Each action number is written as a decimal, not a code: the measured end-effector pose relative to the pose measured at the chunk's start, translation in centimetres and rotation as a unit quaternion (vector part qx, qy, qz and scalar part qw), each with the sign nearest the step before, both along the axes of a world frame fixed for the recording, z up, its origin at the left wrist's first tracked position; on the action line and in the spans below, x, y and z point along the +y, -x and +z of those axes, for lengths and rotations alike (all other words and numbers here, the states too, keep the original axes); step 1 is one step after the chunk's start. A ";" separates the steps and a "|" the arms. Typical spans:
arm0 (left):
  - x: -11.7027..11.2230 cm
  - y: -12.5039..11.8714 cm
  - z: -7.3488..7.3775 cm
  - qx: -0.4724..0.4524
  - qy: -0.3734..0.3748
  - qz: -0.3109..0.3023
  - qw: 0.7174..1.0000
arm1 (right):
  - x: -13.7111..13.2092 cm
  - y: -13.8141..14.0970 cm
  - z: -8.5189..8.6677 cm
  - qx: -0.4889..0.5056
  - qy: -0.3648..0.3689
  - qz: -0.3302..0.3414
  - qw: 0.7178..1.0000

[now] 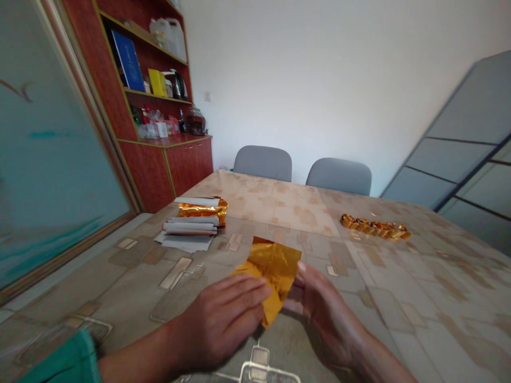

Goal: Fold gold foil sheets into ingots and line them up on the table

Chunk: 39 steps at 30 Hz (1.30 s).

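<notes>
A sheet of shiny gold foil paper [273, 268] lies partly lifted off the patterned table [399, 298] in front of me. My left hand [223, 316] rests flat with fingers stretched out, fingertips pressing the sheet's near left edge. My right hand [323, 308] is at the sheet's right edge, thumb and fingers pinching it. A teal sleeve covers my left forearm at the bottom left.
A stack of white-backed gold sheets [195, 223] lies at the left of the table. A row of folded gold pieces [375, 227] sits at the right. Two grey chairs [303, 167] stand at the far side, a red wooden cabinet [159, 117] to the left.
</notes>
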<state>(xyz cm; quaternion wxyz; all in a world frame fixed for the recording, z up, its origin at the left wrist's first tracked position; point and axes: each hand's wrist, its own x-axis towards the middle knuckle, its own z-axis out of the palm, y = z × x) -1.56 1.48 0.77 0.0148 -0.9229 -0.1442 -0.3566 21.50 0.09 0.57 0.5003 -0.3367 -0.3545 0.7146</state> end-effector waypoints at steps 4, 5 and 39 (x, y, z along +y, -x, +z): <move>-1.3 -0.8 -0.8 0.053 0.113 -0.075 0.989 | 0.1 -1.6 -1.0 -0.071 0.025 -0.037 0.997; -1.5 -1.0 -0.9 0.055 0.142 -0.087 0.984 | 0.1 -1.7 -1.4 -0.081 0.027 -0.032 0.996; -2.5 -1.9 -4.0 0.064 0.066 0.063 0.994 | -4.1 -7.2 0.2 -0.554 -0.543 0.133 0.617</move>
